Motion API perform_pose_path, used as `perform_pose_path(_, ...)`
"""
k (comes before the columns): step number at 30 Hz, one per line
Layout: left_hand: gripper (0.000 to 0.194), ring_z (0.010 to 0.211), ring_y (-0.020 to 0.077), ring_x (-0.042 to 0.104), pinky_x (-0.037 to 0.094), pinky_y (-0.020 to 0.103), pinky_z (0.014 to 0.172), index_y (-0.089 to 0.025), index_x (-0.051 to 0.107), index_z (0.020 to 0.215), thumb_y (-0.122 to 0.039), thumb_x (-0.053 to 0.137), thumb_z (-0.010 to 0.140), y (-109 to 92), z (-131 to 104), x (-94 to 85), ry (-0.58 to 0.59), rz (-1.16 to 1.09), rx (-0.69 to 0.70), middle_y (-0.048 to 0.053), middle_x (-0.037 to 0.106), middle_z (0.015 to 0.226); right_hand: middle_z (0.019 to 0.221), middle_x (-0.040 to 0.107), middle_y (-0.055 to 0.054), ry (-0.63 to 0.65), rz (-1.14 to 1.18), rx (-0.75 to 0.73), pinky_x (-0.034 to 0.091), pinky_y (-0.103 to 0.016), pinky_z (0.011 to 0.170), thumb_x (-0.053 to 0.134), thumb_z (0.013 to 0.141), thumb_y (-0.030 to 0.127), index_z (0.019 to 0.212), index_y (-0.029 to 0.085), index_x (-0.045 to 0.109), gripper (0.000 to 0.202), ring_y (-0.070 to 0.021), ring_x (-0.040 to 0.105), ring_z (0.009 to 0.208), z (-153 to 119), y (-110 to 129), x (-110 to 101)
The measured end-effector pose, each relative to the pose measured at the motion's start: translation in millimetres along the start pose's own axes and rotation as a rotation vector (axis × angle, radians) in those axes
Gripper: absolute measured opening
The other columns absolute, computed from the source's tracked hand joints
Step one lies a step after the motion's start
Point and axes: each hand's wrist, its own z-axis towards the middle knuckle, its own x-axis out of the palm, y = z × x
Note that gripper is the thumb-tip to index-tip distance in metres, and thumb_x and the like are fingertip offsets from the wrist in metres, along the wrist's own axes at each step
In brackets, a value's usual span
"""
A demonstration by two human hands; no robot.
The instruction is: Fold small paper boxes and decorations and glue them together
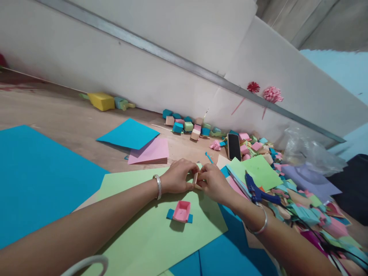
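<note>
My left hand (178,176) and my right hand (214,181) meet above a light green paper sheet (135,230). Between their fingertips is a small peach folded paper box (196,180), partly covered by the fingers. Both hands are closed on it, thumbs and fingers pinching its sides. Nearer to me, a pink open paper box (182,212) sits on the green sheet, with a blue paper tab sticking out on each side.
Large blue paper (43,184) covers the left. A blue glue gun (255,191) lies right of my right hand, near a phone (234,146). Folded paper cubes (178,127) line the wall; paper scraps (307,214) heap at right. A plastic bag (310,153) lies behind.
</note>
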Motion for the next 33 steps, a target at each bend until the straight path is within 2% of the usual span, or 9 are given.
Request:
perform_pose_path(3,0.035,0.09,0.0233,0.054,0.04,0.033,0.079,-0.02,0.063,0.091,-0.024,0.076,0.059,-1,0,-0.9,-0.002,-0.002,-0.003,0.003,0.065,0.093,0.088,0.06,-0.007,0.078,-0.068,-0.02,0.036,-0.03,0.074,0.058,0.084,0.02,0.076,0.02,0.074,0.018,-0.0194,0.051,0.089,0,2,-6)
perform_pose_path(10,0.036,0.089,0.0226,0.054,0.04,0.033,0.08,-0.02,0.063,0.092,-0.02,0.074,0.058,0,0,0.4,-0.003,-0.002,-0.007,0.003,0.065,0.093,0.089,0.062,-0.007,0.228,-0.093,-0.111,0.033,-0.028,0.067,0.062,0.073,0.01,0.064,0.016,0.067,0.012,-0.0206,0.052,0.091,6,2,-24)
perform_pose_path(14,0.034,0.091,0.0234,0.055,0.041,0.034,0.082,-0.019,0.063,0.091,-0.022,0.074,0.059,3,1,3.3,-0.01,0.007,0.004,0.003,0.066,0.094,0.087,0.064,-0.006,0.28,-0.064,-0.144,0.035,-0.026,0.068,0.063,0.076,0.016,0.063,0.017,0.067,0.014,-0.0187,0.054,0.088,13,-1,-24)
perform_pose_path(18,0.03,0.09,0.0223,0.057,0.04,0.033,0.081,-0.02,0.064,0.087,-0.021,0.073,0.059,3,2,4.1,-0.01,0.002,0.041,0.001,0.067,0.092,0.091,0.065,-0.006,0.308,-0.026,-0.159,0.037,-0.025,0.065,0.06,0.082,0.024,0.063,0.017,0.069,0.022,-0.0162,0.056,0.083,13,-5,-27)
perform_pose_path(22,0.032,0.088,0.0216,0.058,0.039,0.032,0.077,-0.022,0.065,0.09,-0.021,0.073,0.059,1,2,3.3,-0.02,0.003,0.057,0.0,0.067,0.091,0.095,0.066,-0.005,0.314,-0.019,-0.112,0.037,-0.023,0.061,0.055,0.085,0.028,0.068,0.017,0.071,0.025,-0.0133,0.057,0.075,12,-7,-29)
perform_pose_path(29,0.033,0.087,0.0214,0.057,0.04,0.032,0.079,-0.022,0.065,0.088,-0.026,0.076,0.058,6,5,5.7,-0.007,0.016,0.072,0.0,0.067,0.09,0.092,0.069,-0.007,0.304,-0.099,-0.023,0.034,-0.025,0.058,0.059,0.082,0.041,0.067,0.017,0.069,0.03,-0.0183,0.06,0.081,17,-1,-27)
perform_pose_path(33,0.031,0.085,0.0215,0.057,0.04,0.031,0.076,-0.021,0.064,0.083,-0.032,0.077,0.058,5,6,5.5,0.007,0.038,0.062,0.0,0.067,0.088,0.089,0.069,-0.009,0.285,-0.14,0.013,0.034,-0.026,0.058,0.059,0.081,0.039,0.073,0.017,0.07,0.026,-0.0207,0.061,0.081,16,5,-21)
